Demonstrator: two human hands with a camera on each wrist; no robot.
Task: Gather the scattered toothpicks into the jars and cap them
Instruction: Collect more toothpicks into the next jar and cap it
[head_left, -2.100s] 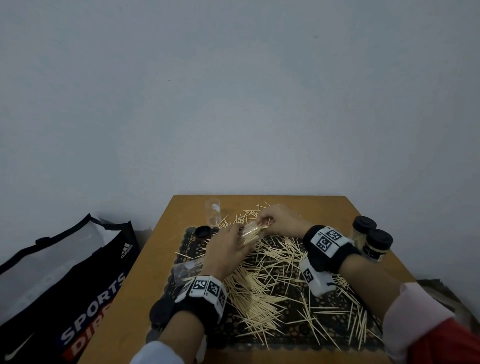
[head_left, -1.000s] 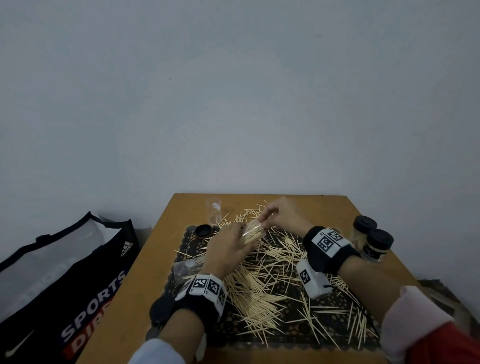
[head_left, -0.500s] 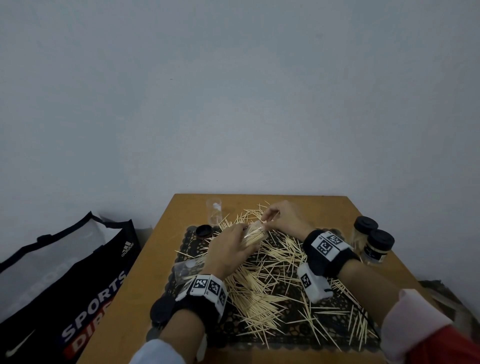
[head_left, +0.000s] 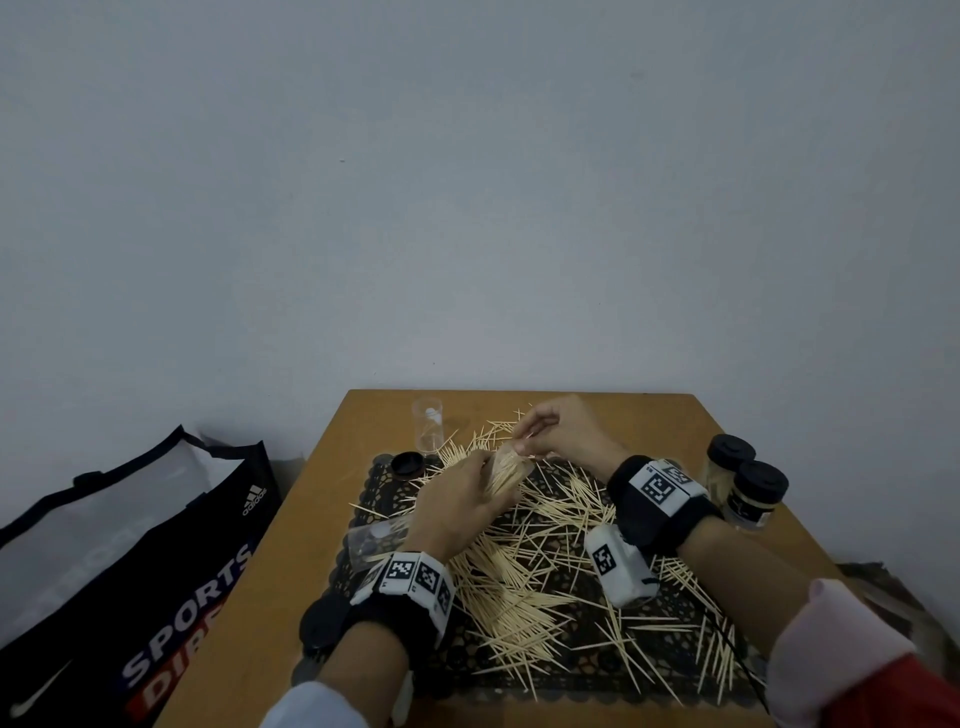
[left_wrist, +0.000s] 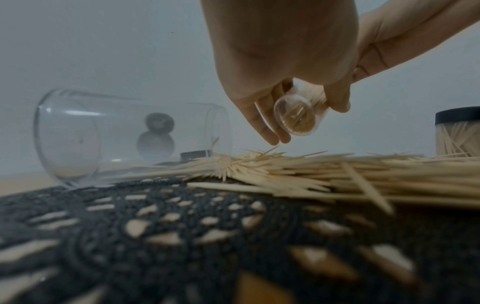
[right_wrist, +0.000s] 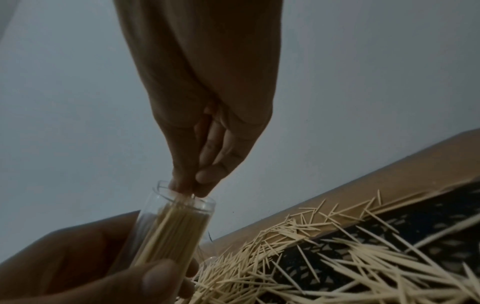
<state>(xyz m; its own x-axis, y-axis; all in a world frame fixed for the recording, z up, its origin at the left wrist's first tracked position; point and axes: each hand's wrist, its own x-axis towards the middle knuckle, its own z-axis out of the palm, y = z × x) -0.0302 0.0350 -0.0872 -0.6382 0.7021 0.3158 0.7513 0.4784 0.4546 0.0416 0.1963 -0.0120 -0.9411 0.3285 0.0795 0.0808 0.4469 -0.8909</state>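
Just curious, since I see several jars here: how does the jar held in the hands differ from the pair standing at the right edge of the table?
The held jar is uncapped, while the two right-hand jars wear black caps. It is tilted in the left hand, lifted off the table; they stand upright on it. The right hand has its fingertips at its mouth; nobody touches the pair. All are clear and hold toothpicks.

A small clear jar (right_wrist: 174, 232), tilted and nearly full of toothpicks, sits at lower left of the right wrist view. Loose toothpicks (head_left: 530, 566) litter the frame's lower centre. Two black-capped filled jars (head_left: 743, 488) stand upright at right; an empty jar (left_wrist: 124, 135) lies sideways.
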